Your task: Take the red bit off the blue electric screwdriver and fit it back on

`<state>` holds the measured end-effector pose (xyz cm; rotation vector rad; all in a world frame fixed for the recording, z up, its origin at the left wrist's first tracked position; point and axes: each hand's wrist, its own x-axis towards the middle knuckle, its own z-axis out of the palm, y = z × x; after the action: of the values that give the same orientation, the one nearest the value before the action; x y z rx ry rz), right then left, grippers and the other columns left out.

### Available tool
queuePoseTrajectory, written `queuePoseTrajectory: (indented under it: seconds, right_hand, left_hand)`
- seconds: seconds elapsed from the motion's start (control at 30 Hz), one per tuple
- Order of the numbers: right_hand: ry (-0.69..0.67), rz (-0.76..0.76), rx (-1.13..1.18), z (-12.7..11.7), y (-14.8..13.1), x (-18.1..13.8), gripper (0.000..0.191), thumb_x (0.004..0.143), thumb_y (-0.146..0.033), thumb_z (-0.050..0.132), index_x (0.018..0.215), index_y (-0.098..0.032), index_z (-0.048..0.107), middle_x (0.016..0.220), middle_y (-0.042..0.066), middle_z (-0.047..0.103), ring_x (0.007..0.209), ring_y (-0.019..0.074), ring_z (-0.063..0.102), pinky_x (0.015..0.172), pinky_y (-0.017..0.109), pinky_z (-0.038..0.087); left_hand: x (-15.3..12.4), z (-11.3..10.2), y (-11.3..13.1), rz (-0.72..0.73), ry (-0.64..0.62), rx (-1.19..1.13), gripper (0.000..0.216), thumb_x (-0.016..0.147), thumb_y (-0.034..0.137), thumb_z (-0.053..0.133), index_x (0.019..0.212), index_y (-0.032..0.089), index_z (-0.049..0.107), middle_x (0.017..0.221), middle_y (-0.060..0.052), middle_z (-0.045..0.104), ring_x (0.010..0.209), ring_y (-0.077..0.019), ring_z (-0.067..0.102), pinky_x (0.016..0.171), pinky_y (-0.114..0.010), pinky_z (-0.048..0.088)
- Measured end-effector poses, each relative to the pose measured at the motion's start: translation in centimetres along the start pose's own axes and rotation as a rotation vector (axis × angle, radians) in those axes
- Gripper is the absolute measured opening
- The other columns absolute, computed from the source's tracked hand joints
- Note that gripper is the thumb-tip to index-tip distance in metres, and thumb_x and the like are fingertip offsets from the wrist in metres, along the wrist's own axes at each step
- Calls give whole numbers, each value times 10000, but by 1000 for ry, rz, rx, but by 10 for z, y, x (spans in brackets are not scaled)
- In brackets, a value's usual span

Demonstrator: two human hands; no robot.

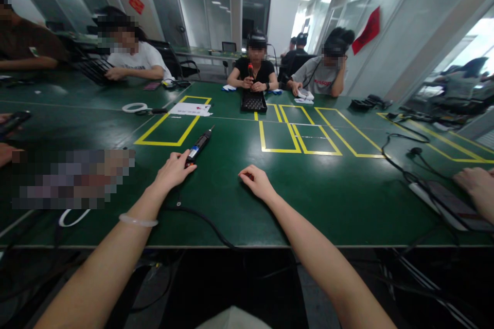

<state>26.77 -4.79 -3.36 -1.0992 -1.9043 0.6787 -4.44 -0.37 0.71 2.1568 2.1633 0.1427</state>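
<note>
A black electric screwdriver point(199, 146) with a blue band lies slanted on the green table point(309, 190), its tip pointing away from me. My left hand point(174, 169) rests on its near end, fingers curled around the handle; a pale bracelet sits on that wrist. A black cable point(204, 221) runs from the tool back over the table's front edge. My right hand point(257, 181) lies on the table about a hand's width to the right, fingers curled in loosely, and something small and red shows at its fingertips, too small to name.
Yellow taped rectangles point(175, 123) mark the table. Across it sit several people; one holds a red tool above a black tray point(253, 102). A white paper point(191, 109) and white ring point(134, 108) lie far left. Cables and a power strip point(436, 195) lie right, beside another person's hand point(476, 185).
</note>
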Motion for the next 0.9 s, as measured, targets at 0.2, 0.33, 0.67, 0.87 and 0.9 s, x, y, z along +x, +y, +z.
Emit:
queuePoseTrajectory:
  seconds: [0.2,0.33,0.67,0.87,0.9]
  right_hand:
    - [-14,7,-13,0,-1,0,109,918,-199,600,888,-175,702,857,19,615,718,122,543,703,249,422]
    - [-20,9,-18,1,0,1,113,913,-198,599,891,-169,706,856,23,619,725,123,551,703,248,424]
    - [-18,132,323,1,10,3,178,890,-306,600,991,-178,672,823,19,688,737,145,623,733,282,486]
    - [-90,172,527,2,15,6,316,882,-461,625,1030,-182,611,799,16,685,730,144,638,681,271,491]
    - [-104,170,548,2,15,5,329,878,-470,633,1034,-182,608,798,16,685,727,143,636,680,271,490]
  left_hand:
    - [-20,-5,15,7,181,162,507,934,463,480,1294,108,523,1062,-182,664,964,-344,656,809,-410,510]
    - [-26,-12,25,11,178,205,387,974,420,395,1122,125,598,1028,-187,687,933,-344,662,773,-409,500]
    - [-23,-6,92,380,-53,-661,451,958,510,402,1131,172,645,810,-32,652,770,-181,615,765,-310,468]
    - [-29,25,130,454,-352,-1035,654,931,522,458,1445,118,453,887,-29,610,703,-127,515,653,-269,428]
    - [-30,27,130,469,-370,-1046,668,928,513,477,1469,123,426,915,-34,613,719,-126,515,654,-266,422]
